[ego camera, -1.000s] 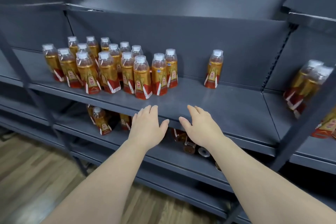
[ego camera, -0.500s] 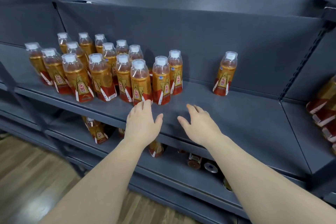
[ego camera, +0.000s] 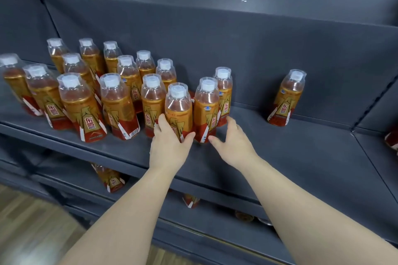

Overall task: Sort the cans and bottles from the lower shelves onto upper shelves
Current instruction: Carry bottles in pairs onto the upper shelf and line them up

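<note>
Several amber drink bottles (ego camera: 81, 105) with white caps and red-gold labels stand grouped on the left part of the grey upper shelf (ego camera: 290, 157). My left hand (ego camera: 170, 146) wraps the base of the front bottle (ego camera: 178, 103), fingers on its left side and thumb on its right. My right hand (ego camera: 233, 144) is spread beside the neighbouring bottle (ego camera: 205, 105); its thumb tip is at that bottle's base and its fingers stay a little off its right side. Both bottles stand upright on the shelf.
A lone bottle (ego camera: 287, 101) stands at the back right of the same shelf. On the lower shelf are two bottles (ego camera: 112, 180), (ego camera: 190, 200) and a can (ego camera: 243, 215), partly hidden. Another bottle (ego camera: 392, 140) peeks in at the right edge. Wooden floor (ego camera: 32, 226) lies lower left.
Both hands moved forward from the shelf's front edge to the two front bottles. The left hand closed round one bottle's base; the right arrived beside the other. The view moved closer.
</note>
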